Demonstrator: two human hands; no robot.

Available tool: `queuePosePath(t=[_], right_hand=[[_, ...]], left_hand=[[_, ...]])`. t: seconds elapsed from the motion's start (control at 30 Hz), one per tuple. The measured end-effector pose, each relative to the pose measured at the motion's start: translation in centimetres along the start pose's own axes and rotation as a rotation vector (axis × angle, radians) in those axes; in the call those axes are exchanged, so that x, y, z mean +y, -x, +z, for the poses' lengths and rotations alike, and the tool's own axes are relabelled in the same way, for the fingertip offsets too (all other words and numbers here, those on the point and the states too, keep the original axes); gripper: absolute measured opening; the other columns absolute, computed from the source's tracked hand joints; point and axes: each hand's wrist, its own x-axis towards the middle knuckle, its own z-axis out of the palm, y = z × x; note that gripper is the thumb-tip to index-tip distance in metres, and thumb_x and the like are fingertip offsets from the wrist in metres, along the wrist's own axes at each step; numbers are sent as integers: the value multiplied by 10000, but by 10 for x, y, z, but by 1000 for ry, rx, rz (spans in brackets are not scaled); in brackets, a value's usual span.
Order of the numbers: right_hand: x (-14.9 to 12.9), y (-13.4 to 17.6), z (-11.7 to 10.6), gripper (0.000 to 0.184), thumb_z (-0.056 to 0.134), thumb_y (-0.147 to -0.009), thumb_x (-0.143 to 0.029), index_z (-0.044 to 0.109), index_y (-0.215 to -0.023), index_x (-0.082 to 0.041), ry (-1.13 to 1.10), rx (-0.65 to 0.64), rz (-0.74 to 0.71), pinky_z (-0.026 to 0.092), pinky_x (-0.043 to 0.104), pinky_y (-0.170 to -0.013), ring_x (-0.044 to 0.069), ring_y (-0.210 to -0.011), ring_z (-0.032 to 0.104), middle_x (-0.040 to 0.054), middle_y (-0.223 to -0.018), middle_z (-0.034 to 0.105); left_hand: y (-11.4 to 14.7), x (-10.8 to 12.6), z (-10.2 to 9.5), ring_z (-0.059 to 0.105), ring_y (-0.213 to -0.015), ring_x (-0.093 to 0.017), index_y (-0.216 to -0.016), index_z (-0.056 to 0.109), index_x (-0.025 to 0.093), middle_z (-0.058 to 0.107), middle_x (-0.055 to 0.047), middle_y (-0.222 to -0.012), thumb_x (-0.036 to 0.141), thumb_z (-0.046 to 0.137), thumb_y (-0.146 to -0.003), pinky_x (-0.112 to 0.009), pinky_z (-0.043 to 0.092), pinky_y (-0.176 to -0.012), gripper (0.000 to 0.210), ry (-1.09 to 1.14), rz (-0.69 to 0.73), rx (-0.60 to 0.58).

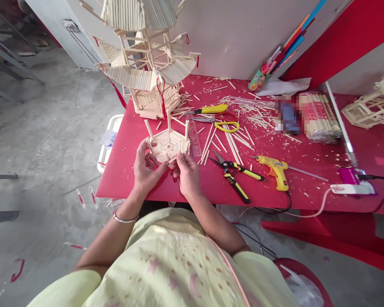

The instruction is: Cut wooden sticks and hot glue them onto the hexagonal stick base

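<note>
A small hexagonal base of pale wooden sticks (pixel 169 144), with short upright posts at several corners, is between my hands near the table's front edge. My left hand (pixel 147 170) is closed on its left side, fingers around the rim and thumb stretched toward the front corner. At that front corner, the thumb and fingers of my right hand (pixel 187 172) are pinched together on a short pale stick (pixel 172 161). Whether this stick is fixed to the base is hidden by the fingers. Behind stands a tiered stick pagoda (pixel 153 72) with red tassels.
Right of my hands lie pliers-like cutters (pixel 233 172), scissors (pixel 224 124), a yellow-handled cutter knife (pixel 211 109), a clear ruler (pixel 193 138) and loose sticks (pixel 232 145). Farther right are a yellow glue gun (pixel 277 170) with its cord, a power strip (pixel 352 188) and bundled sticks (pixel 321 115).
</note>
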Motion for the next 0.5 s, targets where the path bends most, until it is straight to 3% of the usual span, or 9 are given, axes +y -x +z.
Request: queuePosePath(t=[0.13,0.23,0.33,0.5], right_hand=[[-3,13,-3,432,749,-831,-645,692,-778,-220,5,-50,37,354,197,-419,76,-525,511,-28,-695,645],[-4,27,-6,395,742,-857,-616,731,-837,-222,37,-99,33,354,205,-422,76,-520,508,-25,-698,644],[-2,33,-6,388,743,-862,-606,751,-877,-219,70,-136,54,360,210,-422,83,-516,523,-15,-693,668],[-3,22,-1,401,752,-845,-613,722,-802,-216,78,-116,49,372,200,-427,83,-521,548,-12,-698,690]], left_hand=[[3,0,-4,582,-678,-88,-1387,613,273,706,-85,-1292,317,764,-881,-219,453,-534,530,31,15,1],[5,-5,-5,689,-806,-147,-1199,750,223,787,-80,-1111,338,669,-967,-274,567,-716,271,15,21,60],[6,-10,-3,751,-910,-196,-1099,792,208,814,-80,-1046,347,693,-957,-332,601,-849,222,-3,48,71],[7,-11,-1,767,-950,-212,-1101,796,216,813,-86,-1097,379,712,-942,-346,604,-880,243,-22,28,20]])
